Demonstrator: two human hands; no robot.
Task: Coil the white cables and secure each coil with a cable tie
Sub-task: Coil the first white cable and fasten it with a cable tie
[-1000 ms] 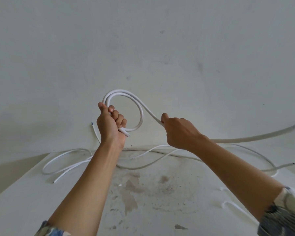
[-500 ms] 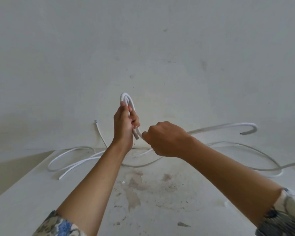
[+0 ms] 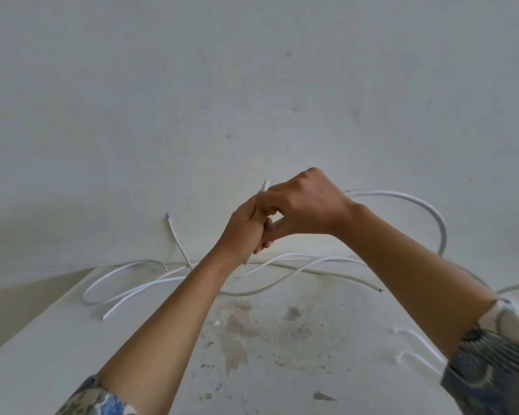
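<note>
Both hands meet in mid-air in front of the wall. My left hand grips a small coil of white cable, mostly hidden inside the fist; a short end pokes out above the knuckles. My right hand lies over it, fingers curled round the same cable, which arcs out to the right in a wide loop and drops behind my right forearm. More white cables lie loose on the table along the wall. Thin white cable ties lie at the right, beside my right sleeve.
The white table top has brown stains in the middle. A plain white wall stands right behind it. One cable end leans up against the wall. The table's left edge runs diagonally at the lower left.
My right hand has come up and over my left hand, bringing another turn of cable to the coil. The free cable at the right now swings in a taller loop.
</note>
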